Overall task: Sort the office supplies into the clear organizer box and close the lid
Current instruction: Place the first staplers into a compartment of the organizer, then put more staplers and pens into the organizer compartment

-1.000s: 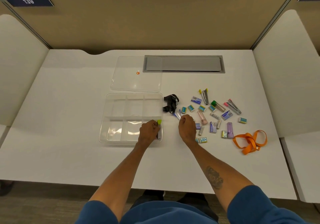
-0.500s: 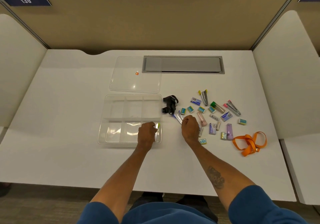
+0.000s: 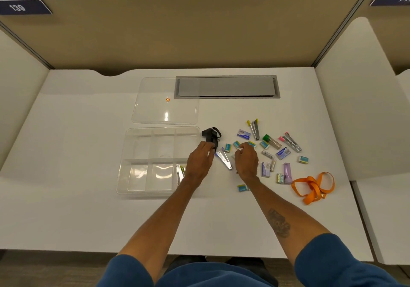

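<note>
The clear organizer box (image 3: pixel 142 177) lies open, with a silver stapler with a yellow-green tip (image 3: pixel 180 173) in its front right compartment. Its lid (image 3: pixel 165 111) lies flat behind it. My left hand (image 3: pixel 199 160) hovers over the box's right edge, bent fingertips at the lower end of a black strap (image 3: pixel 211 134); whether it grips the strap is unclear. My right hand (image 3: pixel 246 159) is curled among the loose supplies, thumb and forefinger pinched on a small pale item. Another silver stapler (image 3: pixel 224 160) lies between my hands.
Small staple boxes, erasers and mini staplers (image 3: pixel 290 141) are scattered to the right of the box. An orange lanyard (image 3: pixel 312 187) lies at the far right. A grey cable hatch (image 3: pixel 226 86) sits at the back. White dividers flank the desk.
My left hand let go of the yellow-tipped stapler in the front right compartment and moved up and right to the black strap. My right hand shifted slightly and closed its fingers among the supplies.
</note>
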Available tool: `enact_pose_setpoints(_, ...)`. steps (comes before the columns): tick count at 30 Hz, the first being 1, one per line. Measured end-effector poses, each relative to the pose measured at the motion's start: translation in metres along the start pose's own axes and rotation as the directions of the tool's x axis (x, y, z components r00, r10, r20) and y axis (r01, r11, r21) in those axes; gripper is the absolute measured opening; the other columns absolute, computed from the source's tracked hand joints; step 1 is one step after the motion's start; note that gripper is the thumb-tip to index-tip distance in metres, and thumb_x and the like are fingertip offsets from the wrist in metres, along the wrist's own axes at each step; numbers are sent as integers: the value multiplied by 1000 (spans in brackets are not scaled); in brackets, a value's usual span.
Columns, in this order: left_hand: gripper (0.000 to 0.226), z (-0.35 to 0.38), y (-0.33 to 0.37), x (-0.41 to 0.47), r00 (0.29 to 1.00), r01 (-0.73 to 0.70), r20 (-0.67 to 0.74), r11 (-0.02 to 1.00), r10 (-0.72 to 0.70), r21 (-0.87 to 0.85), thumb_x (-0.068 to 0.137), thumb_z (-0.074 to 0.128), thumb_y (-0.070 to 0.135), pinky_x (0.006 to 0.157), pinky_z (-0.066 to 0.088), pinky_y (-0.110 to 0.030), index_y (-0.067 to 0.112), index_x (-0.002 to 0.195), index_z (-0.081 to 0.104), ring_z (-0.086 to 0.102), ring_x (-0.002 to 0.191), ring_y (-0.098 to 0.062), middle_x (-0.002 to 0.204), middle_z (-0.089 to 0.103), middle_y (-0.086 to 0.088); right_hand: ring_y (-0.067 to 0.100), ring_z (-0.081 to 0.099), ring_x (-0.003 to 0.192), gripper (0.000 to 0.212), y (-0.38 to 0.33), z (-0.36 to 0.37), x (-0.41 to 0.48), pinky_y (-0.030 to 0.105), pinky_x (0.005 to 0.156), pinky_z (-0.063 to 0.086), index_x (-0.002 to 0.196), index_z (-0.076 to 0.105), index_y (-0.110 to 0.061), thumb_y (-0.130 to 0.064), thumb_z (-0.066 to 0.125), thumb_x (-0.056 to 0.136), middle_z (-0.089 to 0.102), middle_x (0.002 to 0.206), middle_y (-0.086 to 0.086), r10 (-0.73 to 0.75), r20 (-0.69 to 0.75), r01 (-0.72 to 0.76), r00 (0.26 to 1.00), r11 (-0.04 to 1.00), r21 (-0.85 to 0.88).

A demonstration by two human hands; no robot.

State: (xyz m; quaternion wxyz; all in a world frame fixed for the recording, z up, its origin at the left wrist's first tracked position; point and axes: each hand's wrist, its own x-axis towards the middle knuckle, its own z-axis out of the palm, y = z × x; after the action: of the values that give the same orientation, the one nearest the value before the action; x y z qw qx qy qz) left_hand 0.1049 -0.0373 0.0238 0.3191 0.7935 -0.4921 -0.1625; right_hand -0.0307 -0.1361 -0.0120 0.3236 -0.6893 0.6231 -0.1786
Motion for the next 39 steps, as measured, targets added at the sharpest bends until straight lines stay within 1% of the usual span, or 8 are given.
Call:
enact_pose_setpoints(3,18,17,9,10,996,18,92,1000,-17,-13,95,55,14,77,52,-34,10,110,65,63,89,-22,105,65,-7,29,57,99,19,8,-17,23,38,81,47,108,58,-5,-6,56,89,62,104,14,-5,-42,5,999,1000,16)
enact_pose_setpoints(6,24,34,15,13,977,107,187,994,-104,-6,94,56,15,83,52,-41,7,116,61,62,98,-27,115,62,-11,30,55,99,24,13,-31,49,33,78,42,112,56,-4,-5,56,88,59,107,16,-32,-48,31,998,999,-37)
enact_pose_setpoints(9,34,48,23,14,948,214,227,975,-223,61,92,59,19,83,53,-43,9,124,53,60,101,-29,126,53,-9,32,54,100,31,16,-44,73,37,83,44,121,53,-4,-6,55,89,55,113,19,-22,17,24,1000,993,-116)
enact_pose_setpoints(15,49,72,30,24,919,244,268,950,-291,196,89,64,27,79,54,-44,11,130,42,58,104,-30,134,42,-7,35,50,113,43,15,-52,113,41,89,45,134,44,-11,-12,56,92,49,126,19,32,132,-9,991,986,-169)
enact_pose_setpoints(23,43,92,31,33,889,337,250,918,-383,209,88,63,15,77,57,-39,14,126,43,48,114,-33,139,34,-6,34,52,109,43,9,-37,144,39,87,46,134,43,-11,-16,57,93,47,124,19,-9,222,69,975,962,-264)
enact_pose_setpoints(27,40,92,30,34,888,349,243,916,-390,196,88,62,12,74,57,-37,14,124,45,50,108,-30,136,36,-5,31,55,104,42,9,-31,146,39,86,50,130,43,-10,-18,58,92,46,122,17,-29,247,106,969,947,-304)
enact_pose_setpoints(33,37,92,26,32,900,322,247,929,-360,181,91,57,12,79,56,-35,14,126,45,49,110,-28,134,38,-6,27,54,100,32,6,-28,144,33,80,48,124,47,-8,-17,55,95,47,122,15,-69,233,152,970,922,-358)
enact_pose_setpoints(39,42,82,29,28,929,259,242,958,-281,121,89,59,10,80,54,-33,18,129,46,49,107,-26,131,40,-6,23,54,90,24,-2,-34,137,30,71,47,116,52,-9,-18,56,94,52,113,12,-60,106,84,993,967,-241)
